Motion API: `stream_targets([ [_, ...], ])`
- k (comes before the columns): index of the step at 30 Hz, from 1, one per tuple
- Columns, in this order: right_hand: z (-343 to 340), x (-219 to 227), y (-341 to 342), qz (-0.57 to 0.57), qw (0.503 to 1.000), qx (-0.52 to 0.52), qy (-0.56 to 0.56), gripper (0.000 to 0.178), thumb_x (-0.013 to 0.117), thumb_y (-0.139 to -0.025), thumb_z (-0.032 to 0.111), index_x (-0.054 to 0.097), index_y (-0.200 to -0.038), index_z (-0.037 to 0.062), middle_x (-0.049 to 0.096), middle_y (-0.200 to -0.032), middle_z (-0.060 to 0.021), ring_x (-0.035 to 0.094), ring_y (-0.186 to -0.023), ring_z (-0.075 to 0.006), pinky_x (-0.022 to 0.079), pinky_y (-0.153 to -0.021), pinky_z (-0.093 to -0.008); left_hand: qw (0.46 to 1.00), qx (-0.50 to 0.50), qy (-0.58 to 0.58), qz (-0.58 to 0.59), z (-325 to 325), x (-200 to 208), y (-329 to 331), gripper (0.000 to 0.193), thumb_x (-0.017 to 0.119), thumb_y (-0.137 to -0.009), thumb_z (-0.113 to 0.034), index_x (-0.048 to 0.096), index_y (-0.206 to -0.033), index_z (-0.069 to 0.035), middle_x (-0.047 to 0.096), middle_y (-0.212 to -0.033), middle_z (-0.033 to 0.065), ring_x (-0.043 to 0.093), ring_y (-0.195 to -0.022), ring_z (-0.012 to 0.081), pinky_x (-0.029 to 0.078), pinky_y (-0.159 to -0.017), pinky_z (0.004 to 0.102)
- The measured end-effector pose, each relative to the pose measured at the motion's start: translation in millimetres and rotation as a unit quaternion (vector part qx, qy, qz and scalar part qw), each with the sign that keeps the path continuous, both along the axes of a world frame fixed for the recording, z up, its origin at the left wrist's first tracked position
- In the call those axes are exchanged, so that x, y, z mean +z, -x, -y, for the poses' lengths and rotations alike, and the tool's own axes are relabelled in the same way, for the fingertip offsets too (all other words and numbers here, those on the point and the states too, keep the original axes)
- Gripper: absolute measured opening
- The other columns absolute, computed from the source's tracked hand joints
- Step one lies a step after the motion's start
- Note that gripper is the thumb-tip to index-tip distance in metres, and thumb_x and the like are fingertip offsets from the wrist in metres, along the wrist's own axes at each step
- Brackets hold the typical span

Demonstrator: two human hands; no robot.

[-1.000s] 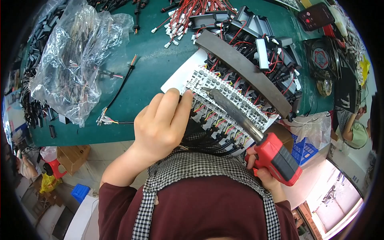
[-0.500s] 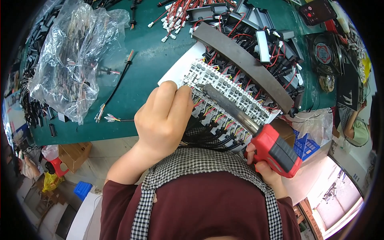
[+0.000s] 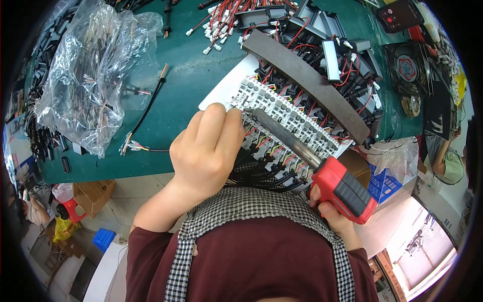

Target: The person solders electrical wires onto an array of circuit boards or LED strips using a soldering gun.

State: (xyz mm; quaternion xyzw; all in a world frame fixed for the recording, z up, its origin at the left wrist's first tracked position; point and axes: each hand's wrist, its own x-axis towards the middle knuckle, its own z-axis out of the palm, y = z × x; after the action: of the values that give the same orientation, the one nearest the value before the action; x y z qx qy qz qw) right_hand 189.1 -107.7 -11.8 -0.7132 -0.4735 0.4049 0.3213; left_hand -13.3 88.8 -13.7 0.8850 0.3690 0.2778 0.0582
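My right hand [image 3: 336,217] is wrapped round the handle of a red and black soldering gun [image 3: 346,190]. Its long dark barrel slants up and left across a white panel of circuit boards [image 3: 297,122], with the tip at the panel's left end. Beside that tip, the fingers of my left hand [image 3: 204,153] are pinched together, and whatever lies between them is hidden. Coloured wires on black cables [image 3: 271,173] run along the panel's near edge. A white sheet [image 3: 229,85] shows under the panel's left end, and a dark curved bar [image 3: 307,83] lies along its far side.
Black housings with red leads [image 3: 329,60] are heaped beyond the bar. To the left lie a clear plastic bag of cables [image 3: 95,75] and a loose black cable [image 3: 151,103] on the green table [image 3: 186,60]. A fan [image 3: 406,68] and a phone [image 3: 400,16] are far right.
The soldering gun and my right hand have shifted slightly left, and the tip sits a little lower, closer to my left fingertips. My left hand has barely moved.
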Motion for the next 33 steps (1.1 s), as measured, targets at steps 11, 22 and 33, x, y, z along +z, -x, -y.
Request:
stream_targets([
  [11, -3, 4, 1, 0.041, 0.999, 0.018, 0.008, 0.039, 0.073, -0.059, 0.005, 0.071, -0.098, 0.0119, 0.068, -0.105, -0.011, 0.069, -0.088, -0.0257, 0.056, -0.075, -0.0325, 1.0, 0.003, 0.01, -0.008, 0, 0, 1, 0.019, 0.071, -0.066, 0.004, 0.063, -0.083, -0.001, 0.052, -0.079, 0.0063, 0.054, -0.059, 0.0183, 0.043, -0.049, 0.0301],
  [22, 4, -1, -5, -0.063, 0.998, 0.009, -0.012, 0.05, 0.078, -0.068, 0.017, 0.063, -0.113, 0.0018, 0.068, -0.105, -0.0134, 0.069, -0.078, -0.0236, 0.054, -0.068, -0.0312, 1.0, 0.008, 0.011, -0.011, 1, 2, 0, 0.019, 0.071, -0.067, 0.004, 0.063, -0.083, -0.002, 0.052, -0.079, 0.006, 0.054, -0.059, 0.0188, 0.043, -0.05, 0.0306],
  [33, -14, 20, 4, -0.257, 0.963, -0.071, -0.04, 0.072, 0.062, -0.086, 0.051, 0.044, -0.125, -0.0062, 0.059, -0.109, -0.0146, 0.055, -0.063, -0.016, 0.043, -0.059, -0.0273, 1.0, 0.011, 0.001, -0.019, 1, 1, -1, 0.018, 0.071, -0.067, 0.003, 0.063, -0.082, -0.003, 0.051, -0.078, 0.0052, 0.054, -0.06, 0.0186, 0.043, -0.051, 0.0304],
])
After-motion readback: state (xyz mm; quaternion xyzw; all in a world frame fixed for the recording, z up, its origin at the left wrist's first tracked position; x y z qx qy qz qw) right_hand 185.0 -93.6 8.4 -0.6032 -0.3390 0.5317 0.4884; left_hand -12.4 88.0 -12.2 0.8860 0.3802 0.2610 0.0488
